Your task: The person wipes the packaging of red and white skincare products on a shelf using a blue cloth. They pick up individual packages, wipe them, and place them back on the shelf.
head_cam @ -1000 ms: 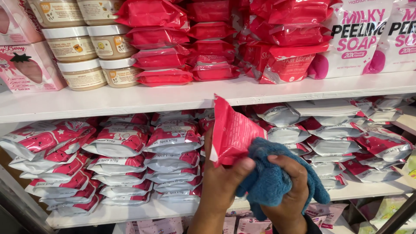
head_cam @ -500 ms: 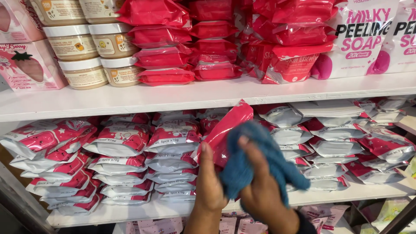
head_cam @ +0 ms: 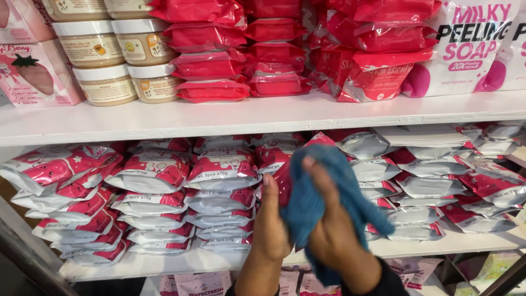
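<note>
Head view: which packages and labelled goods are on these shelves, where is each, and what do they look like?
Red pouch: between left hand and right hand, under the blue cloth.
Round tubs: upper shelf left, beige, white lids.
Red flat packs: upper shelf middle, stacked.
White-and-pink bags: upper shelf right.
Pink-and-silver pouches: lower shelf left, piled.
Silver-and-red pouches: lower shelf right.
</note>
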